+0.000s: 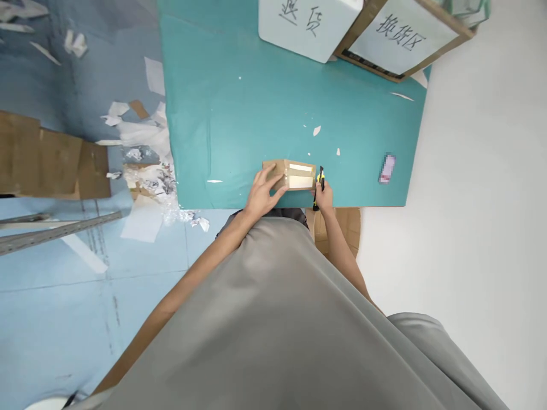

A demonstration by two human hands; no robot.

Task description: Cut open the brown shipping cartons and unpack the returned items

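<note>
A small brown cardboard box [301,177] with white label strips on its top lies near the front edge of the teal table [239,119]. My left hand [261,192] rests on the box's left end, its fingers spread over the cardboard. At the right end of the box, my right hand [325,196] is closed around a black and yellow utility knife [321,181], which points away from me. Whether the knife touches the box cannot be made out.
At the back right stand a white bin [307,28] and a cardboard-framed box [401,34], both with handwriting. A blurred pink item [387,168] lies at right. Paper scraps [317,131] dot the table; litter [149,136] and brown cartons [51,154] are at left.
</note>
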